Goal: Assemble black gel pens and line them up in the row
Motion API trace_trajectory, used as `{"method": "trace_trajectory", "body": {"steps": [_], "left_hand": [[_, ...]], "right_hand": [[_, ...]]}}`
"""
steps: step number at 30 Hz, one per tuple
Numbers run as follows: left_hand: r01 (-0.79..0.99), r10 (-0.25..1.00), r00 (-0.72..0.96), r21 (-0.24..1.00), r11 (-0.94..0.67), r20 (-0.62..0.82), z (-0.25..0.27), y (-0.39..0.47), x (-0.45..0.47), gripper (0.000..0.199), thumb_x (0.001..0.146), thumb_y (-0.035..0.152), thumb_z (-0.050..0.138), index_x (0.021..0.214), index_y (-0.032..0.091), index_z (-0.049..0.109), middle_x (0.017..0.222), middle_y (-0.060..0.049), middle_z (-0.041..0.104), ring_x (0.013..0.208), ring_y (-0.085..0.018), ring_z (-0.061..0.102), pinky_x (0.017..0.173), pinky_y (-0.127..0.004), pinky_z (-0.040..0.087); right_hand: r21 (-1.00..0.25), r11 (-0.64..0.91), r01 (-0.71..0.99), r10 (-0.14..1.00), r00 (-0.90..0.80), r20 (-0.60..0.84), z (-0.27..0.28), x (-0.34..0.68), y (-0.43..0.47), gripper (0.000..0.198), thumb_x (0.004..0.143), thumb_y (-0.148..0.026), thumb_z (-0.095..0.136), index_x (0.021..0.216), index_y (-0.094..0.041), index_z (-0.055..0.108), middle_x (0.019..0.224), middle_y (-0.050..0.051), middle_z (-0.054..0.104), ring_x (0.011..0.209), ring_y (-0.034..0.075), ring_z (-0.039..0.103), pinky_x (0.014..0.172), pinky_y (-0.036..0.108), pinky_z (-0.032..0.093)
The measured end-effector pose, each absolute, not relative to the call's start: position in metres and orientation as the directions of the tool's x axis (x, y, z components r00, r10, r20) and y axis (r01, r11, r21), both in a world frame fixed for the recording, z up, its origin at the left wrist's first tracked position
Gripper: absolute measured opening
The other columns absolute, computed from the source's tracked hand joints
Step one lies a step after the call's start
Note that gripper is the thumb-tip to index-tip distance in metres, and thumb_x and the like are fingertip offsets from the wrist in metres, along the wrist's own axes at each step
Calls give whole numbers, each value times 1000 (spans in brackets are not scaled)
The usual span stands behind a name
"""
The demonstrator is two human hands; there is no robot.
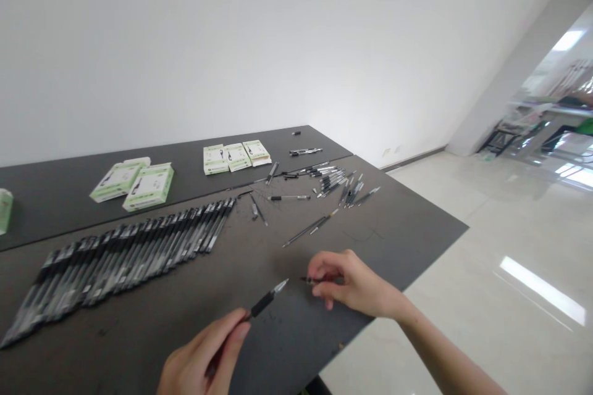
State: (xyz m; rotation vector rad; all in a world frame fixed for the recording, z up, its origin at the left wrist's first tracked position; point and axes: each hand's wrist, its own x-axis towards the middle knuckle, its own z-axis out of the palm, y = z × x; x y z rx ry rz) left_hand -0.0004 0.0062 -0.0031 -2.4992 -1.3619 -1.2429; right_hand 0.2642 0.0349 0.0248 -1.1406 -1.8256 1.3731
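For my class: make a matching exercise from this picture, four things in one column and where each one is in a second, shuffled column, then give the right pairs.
Things
1. pen
2. small dark part
3. row of black pens
4. green-and-white boxes

Places
A. lying side by side on the near dark table, left of the hands
B. on the far table by the wall
C. held in the left hand, tip pointing away
D. pinched in the fingers of the right hand

Pairs: 1-C, 2-D, 3-A, 4-B
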Motion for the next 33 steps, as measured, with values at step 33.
{"method": "trace_trajectory", "body": {"steps": [33], "left_hand": [[658,725,363,390,-644,585,6,1,4,16,90,31,46,93,26,61,71,6,70,57,-6,66,54,-10,48]], "right_hand": [[-690,524,500,803,-559,205,50,251,32,19,90,-27,49,92,-17,65,84,1,67,74,9,61,67,17,42]]}}
